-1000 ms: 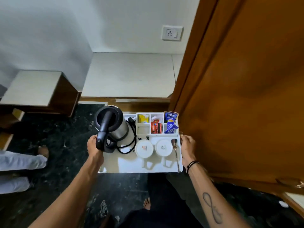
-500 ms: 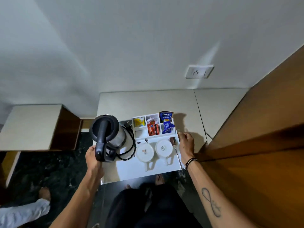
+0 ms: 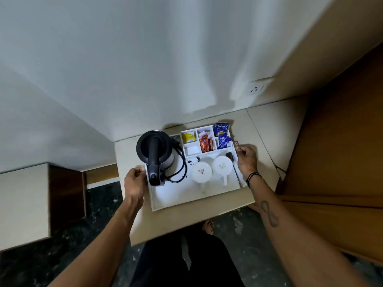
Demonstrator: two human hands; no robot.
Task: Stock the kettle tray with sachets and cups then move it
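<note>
Currently the white tray (image 3: pixel 176 200) lies flat on the beige counter (image 3: pixel 182 220), near the wall. Left hand (image 3: pixel 134 181) at the tray's left edge, fingers curled on the rim beside the black kettle (image 3: pixel 155 154). Right hand (image 3: pixel 246 160) at the right edge, fingers bent in against the rim; firm grip or mere contact: cannot tell. Kettle stands upright at the tray's left, its cord (image 3: pixel 182 168) looped beside it. Two white cups (image 3: pixel 201 172) sit upside down, side by side, right of the kettle. Rear compartments hold sachets: yellow (image 3: pixel 188 137), red (image 3: pixel 206 144), blue (image 3: pixel 224 141), and a Tetley packet (image 3: pixel 221 129) upright. Spoon (image 3: pixel 233 162) lies along the right side
</note>
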